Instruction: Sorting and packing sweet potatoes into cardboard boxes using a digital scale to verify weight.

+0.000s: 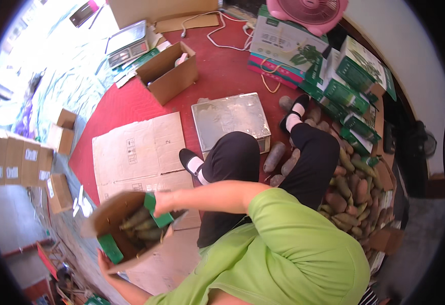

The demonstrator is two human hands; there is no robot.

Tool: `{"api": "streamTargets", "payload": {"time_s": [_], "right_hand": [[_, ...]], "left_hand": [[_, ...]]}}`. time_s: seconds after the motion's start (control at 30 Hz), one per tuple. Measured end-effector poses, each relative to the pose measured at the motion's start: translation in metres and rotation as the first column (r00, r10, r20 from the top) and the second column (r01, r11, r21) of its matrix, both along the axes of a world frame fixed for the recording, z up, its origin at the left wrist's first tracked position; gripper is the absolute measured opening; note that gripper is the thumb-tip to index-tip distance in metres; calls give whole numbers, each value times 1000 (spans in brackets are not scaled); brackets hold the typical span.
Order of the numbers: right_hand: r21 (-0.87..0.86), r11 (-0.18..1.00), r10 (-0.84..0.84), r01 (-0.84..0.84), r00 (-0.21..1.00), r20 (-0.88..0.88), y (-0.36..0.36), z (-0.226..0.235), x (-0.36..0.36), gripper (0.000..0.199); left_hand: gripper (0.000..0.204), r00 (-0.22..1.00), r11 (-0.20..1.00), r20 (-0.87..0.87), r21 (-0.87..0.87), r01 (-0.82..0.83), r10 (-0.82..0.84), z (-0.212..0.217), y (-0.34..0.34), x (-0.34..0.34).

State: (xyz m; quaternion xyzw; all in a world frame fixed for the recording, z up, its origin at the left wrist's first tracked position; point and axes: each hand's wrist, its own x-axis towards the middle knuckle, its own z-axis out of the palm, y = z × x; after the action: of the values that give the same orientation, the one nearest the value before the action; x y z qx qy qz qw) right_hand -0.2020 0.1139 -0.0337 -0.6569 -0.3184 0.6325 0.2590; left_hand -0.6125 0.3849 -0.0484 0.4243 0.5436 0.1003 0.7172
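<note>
Fingers of the right hand pinch a green flap of the open carton at near left; the left hand props it beneath, grip hidden. Tubers lie lengthwise inside.

Tubers in box, left of scale
</note>
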Motion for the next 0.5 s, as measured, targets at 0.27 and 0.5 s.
{"api": "streamTargets", "payload": {"time_s": [0.27,0.5], "right_hand": [[-160,967,167,-197,969,-184,-23,-64,-68,48],[101,970,213,-222,973,86,-1,-90,-47,38]], "left_hand": [[62,973,984,-179,-82,-160,143,-49,-51,-88],[44,987,982,-92,-119,-143,133,-64,-30,-109]]}}
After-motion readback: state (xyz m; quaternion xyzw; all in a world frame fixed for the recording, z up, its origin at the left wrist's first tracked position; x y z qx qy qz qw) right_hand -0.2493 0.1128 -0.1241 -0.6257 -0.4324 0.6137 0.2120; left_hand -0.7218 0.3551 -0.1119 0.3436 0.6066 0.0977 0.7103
